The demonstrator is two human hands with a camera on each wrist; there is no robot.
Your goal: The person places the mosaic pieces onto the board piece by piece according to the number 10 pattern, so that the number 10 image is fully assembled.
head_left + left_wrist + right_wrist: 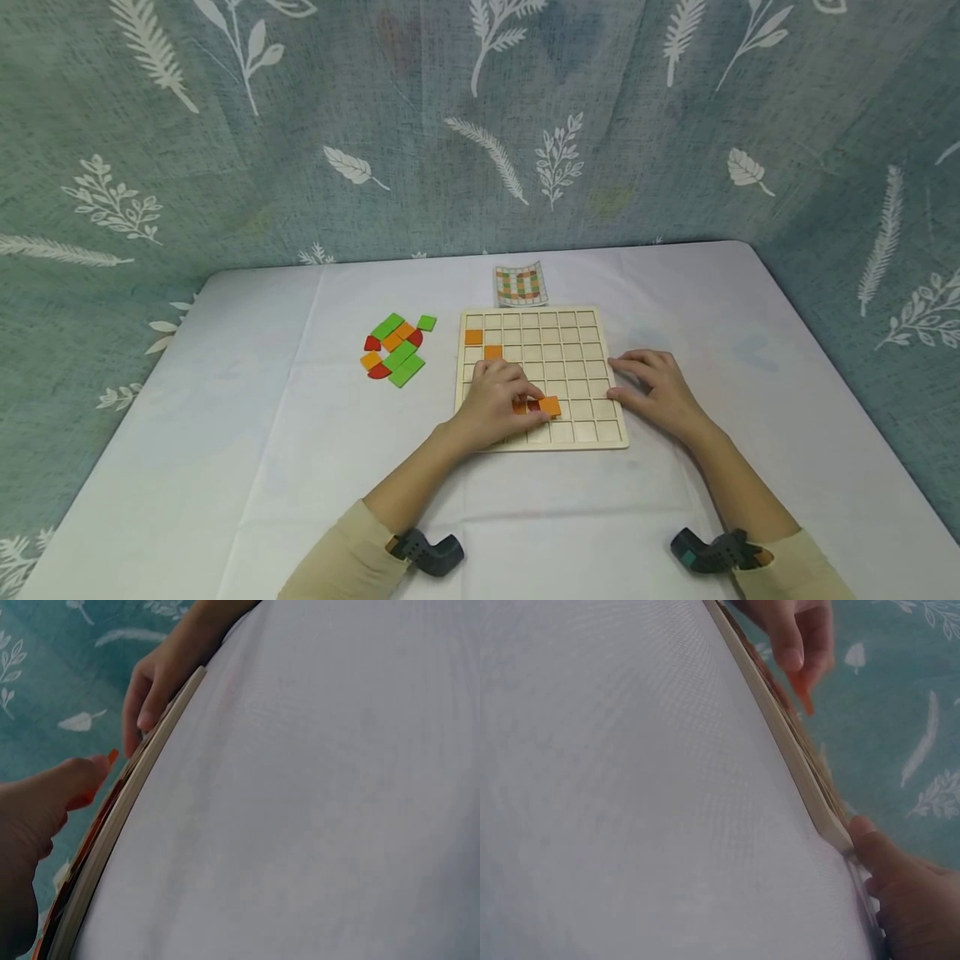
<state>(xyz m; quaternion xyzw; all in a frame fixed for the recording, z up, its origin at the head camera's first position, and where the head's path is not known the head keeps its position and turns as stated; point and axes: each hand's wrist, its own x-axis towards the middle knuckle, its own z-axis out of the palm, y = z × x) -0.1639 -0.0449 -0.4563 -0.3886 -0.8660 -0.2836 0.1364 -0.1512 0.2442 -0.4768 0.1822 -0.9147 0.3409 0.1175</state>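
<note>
L hand (pixel 495 400) is pinching 1 orange tile (pixel 550 407) betw. thumb & fingers, over 1 gridded board (pixel 582 367); R hand (pixel 662 393) is touching board's R edge, thumb & index apart; 2 placed squares (pixel 474 337), also orange, are sitting upper L; 3 red pcs (pixel 416 337) are lying left of board

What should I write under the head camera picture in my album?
Left hand pinches an orange square over the wooden board while the right hand touches the board's edge.
</note>
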